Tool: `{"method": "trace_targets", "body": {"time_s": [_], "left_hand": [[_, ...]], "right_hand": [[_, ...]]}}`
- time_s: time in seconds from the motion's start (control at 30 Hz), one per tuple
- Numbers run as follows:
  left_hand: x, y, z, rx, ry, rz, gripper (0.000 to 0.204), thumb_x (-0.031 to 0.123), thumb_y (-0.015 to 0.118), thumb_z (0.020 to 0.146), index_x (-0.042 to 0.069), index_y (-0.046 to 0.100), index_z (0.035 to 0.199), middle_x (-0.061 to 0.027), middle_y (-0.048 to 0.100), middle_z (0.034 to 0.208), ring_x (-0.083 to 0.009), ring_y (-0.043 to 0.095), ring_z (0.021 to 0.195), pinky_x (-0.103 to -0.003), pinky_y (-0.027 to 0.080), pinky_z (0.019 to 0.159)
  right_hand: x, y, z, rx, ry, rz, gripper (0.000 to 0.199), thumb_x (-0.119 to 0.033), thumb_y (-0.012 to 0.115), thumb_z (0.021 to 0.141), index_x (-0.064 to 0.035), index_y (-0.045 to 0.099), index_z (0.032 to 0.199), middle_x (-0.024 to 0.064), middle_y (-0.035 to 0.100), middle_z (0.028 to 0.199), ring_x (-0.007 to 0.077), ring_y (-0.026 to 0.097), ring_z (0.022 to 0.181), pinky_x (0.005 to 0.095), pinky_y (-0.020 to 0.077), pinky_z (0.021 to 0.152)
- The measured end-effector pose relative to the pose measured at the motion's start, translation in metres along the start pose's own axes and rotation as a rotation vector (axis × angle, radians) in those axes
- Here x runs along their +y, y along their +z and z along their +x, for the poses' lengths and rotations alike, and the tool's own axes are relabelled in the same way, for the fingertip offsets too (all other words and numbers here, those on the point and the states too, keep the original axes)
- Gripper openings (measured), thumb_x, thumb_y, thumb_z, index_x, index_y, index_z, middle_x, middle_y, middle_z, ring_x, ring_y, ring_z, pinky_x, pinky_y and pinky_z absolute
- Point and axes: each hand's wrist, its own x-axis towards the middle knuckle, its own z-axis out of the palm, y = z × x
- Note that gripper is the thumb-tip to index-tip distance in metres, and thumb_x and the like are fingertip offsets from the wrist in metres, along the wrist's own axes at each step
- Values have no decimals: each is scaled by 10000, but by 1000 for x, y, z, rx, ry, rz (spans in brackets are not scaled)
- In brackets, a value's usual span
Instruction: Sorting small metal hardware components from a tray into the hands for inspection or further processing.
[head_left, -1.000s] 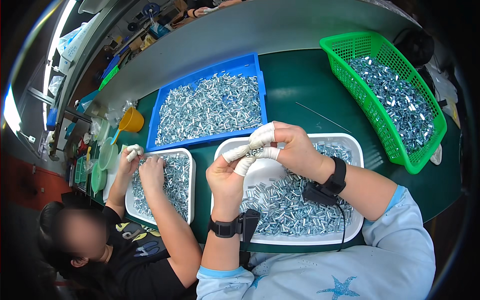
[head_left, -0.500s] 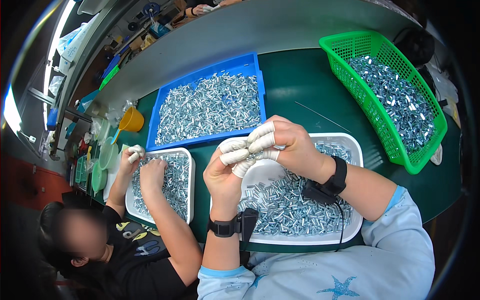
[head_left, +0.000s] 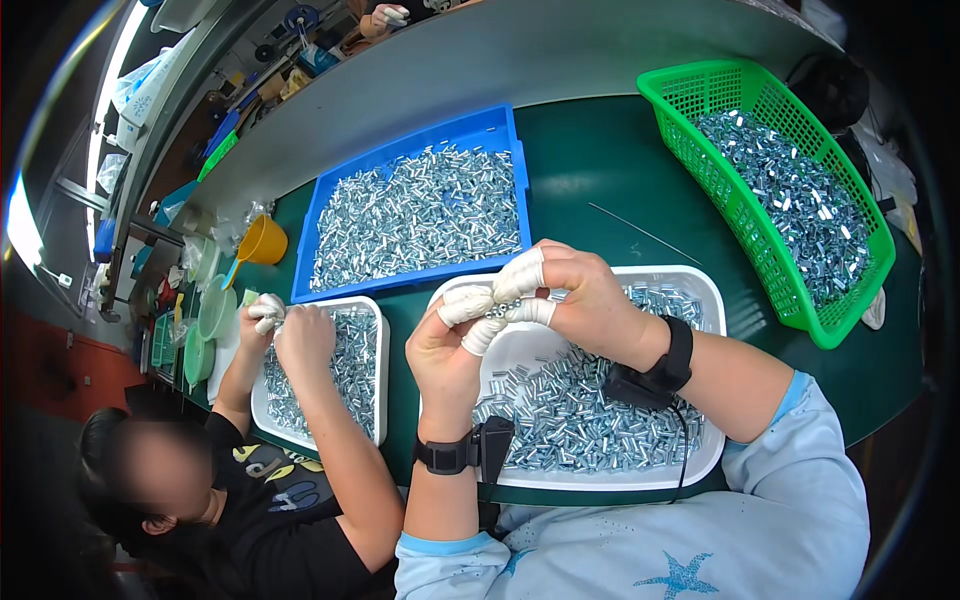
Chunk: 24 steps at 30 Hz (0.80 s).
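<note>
My left hand [head_left: 452, 345] and my right hand [head_left: 585, 300] meet above a white tray [head_left: 708, 400], with white finger cots on several fingertips. Both are closed around a small bunch of short metal tubes [head_left: 503, 310], whose round ends show between the fingertips. Beneath my hands, many loose silvery metal tubes [head_left: 570, 420] lie in the tray. Part of the tray's white bottom shows under my right hand. Each of my wrists wears a black strap with a small device.
Beyond my hands is a blue tray [head_left: 412, 282] full of tubes. A green basket [head_left: 690, 165] of metal pieces stands at the right. A thin rod [head_left: 645, 232] lies between them. At left, a co-worker's hands [head_left: 300, 340] work over a smaller white tray [head_left: 382, 400], near a yellow cup [head_left: 263, 240].
My fingers have shifted slightly, and the tube ends now show more plainly between them. The co-worker's hands have drawn closer together.
</note>
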Motion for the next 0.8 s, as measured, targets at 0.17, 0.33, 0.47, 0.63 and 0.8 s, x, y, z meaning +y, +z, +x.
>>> {"method": "trace_targets", "body": {"time_s": [0.17, 0.33, 0.47, 0.63, 0.8], "left_hand": [[-2, -3, -1, -37, 116, 23, 207, -45, 688, 713, -9, 624, 906, -100, 598, 965, -187, 575, 912, -286, 479, 781], [-2, -3, -1, -32, 125, 22, 205, -38, 693, 711, -4, 626, 902, -98, 600, 966, -186, 573, 905, -287, 477, 772], [-4, -5, -1, -49, 125, 38, 199, -37, 690, 716, -4, 625, 901, -96, 601, 965, -177, 573, 905, -281, 475, 777], [0, -2, -1, -13, -16, -22, 200, -38, 672, 741, -18, 610, 930, -80, 603, 963, -153, 576, 888, -267, 471, 787], [1, -2, 0, -4, -99, -51, 211, -34, 660, 760, -30, 596, 961, -67, 605, 960, -135, 580, 873, -255, 467, 790]], "right_hand": [[-1, -1, 1, 0, -53, -9, 170, -48, 718, 672, -69, 671, 834, 51, 653, 873, 199, 588, 822, 299, 467, 718], [1, -1, 1, -6, -86, 1, 164, -45, 718, 673, -71, 671, 828, 49, 654, 868, 200, 586, 815, 301, 465, 709], [-1, 0, 1, 2, -81, -7, 158, -39, 710, 685, -74, 671, 834, 46, 653, 880, 186, 583, 807, 282, 458, 694], [-6, 1, 0, -23, 175, 122, 144, -33, 691, 717, -59, 665, 856, 34, 643, 867, 131, 578, 780, 242, 451, 676], [2, 5, -1, -19, 282, 259, 154, -68, 694, 742, -27, 657, 886, 46, 623, 832, 97, 559, 710, 228, 448, 621]]}}
